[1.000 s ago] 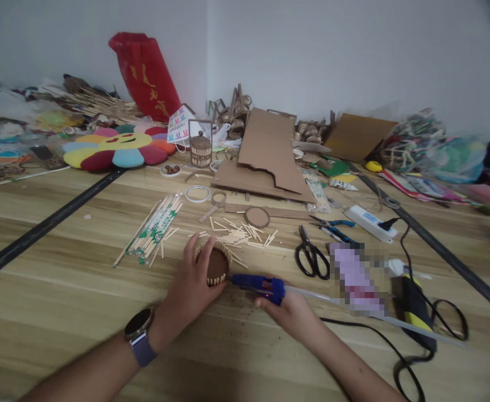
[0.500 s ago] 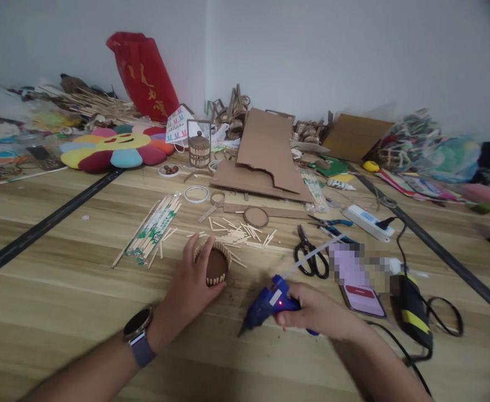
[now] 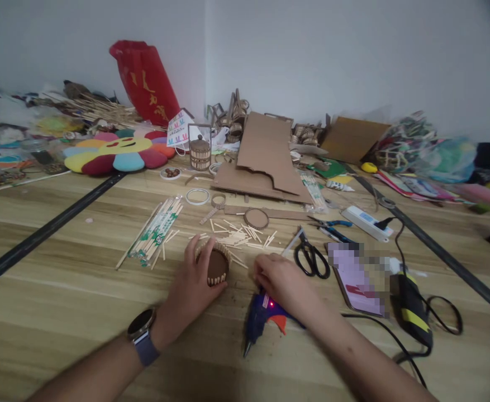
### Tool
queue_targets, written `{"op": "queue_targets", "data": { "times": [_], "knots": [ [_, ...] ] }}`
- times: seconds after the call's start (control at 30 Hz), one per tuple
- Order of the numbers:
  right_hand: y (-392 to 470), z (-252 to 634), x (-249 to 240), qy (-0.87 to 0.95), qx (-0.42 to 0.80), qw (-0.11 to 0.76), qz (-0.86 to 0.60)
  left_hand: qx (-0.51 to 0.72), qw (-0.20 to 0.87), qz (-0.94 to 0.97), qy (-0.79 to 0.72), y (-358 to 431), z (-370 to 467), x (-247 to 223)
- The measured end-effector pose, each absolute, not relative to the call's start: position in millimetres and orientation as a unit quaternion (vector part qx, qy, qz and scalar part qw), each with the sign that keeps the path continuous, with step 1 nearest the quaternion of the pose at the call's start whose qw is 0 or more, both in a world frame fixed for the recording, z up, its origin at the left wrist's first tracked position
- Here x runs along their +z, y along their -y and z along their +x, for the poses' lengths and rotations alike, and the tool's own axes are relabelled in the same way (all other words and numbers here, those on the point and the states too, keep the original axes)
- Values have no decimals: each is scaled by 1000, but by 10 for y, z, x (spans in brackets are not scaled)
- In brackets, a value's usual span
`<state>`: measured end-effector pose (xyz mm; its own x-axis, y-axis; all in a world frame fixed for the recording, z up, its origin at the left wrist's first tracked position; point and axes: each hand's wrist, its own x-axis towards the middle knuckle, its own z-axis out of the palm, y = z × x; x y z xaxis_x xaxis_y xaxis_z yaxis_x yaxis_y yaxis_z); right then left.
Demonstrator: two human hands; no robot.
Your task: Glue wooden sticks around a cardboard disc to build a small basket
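My left hand (image 3: 194, 279), with a watch on its wrist, curves round a small round basket (image 3: 218, 267) that has a brown base and a wall of short upright sticks. Thumb and fingers touch its rim from the left. A blue hot glue gun (image 3: 255, 321) with a red light and orange trigger lies on the table, nozzle toward me. Above its back end is my right hand (image 3: 284, 282), off the handle, with its curled fingers partly hidden. Short wooden sticks (image 3: 238, 237) lie scattered beyond both hands.
Black scissors (image 3: 310, 258), blue-handled pliers (image 3: 332, 223), a phone (image 3: 356, 285) and a white power strip (image 3: 366, 221) lie to the right. Bagged sticks (image 3: 156, 231) are at left. Cardboard sheets (image 3: 265, 151) and a lidded stick basket (image 3: 200, 153) stand behind.
My right hand has let go of the glue gun, which now rests on the table, and has moved left and away from me. The left hand stays at the basket.
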<state>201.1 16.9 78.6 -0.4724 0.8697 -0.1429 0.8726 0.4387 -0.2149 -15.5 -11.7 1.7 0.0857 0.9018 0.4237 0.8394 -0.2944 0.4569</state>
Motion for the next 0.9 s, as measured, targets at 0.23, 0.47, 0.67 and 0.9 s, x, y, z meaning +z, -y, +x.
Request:
{"op": "queue_targets", "data": {
  "times": [0.23, 0.47, 0.67, 0.9],
  "knots": [
    [-433, 1642, 685, -848, -114, 62, 515, 330, 47, 733, -593, 118, -145, -12],
    [-374, 1697, 662, -853, -106, 117, 497, 331, 48, 736, -588, 111, -148, -6],
    [-278, 1681, 759, -869, -78, 141, 469, 335, 55, 734, -589, 109, -160, -18],
    [-251, 1553, 728, -878, -35, 136, 458, 336, 55, 735, -586, 117, -157, -8]
  ]
}}
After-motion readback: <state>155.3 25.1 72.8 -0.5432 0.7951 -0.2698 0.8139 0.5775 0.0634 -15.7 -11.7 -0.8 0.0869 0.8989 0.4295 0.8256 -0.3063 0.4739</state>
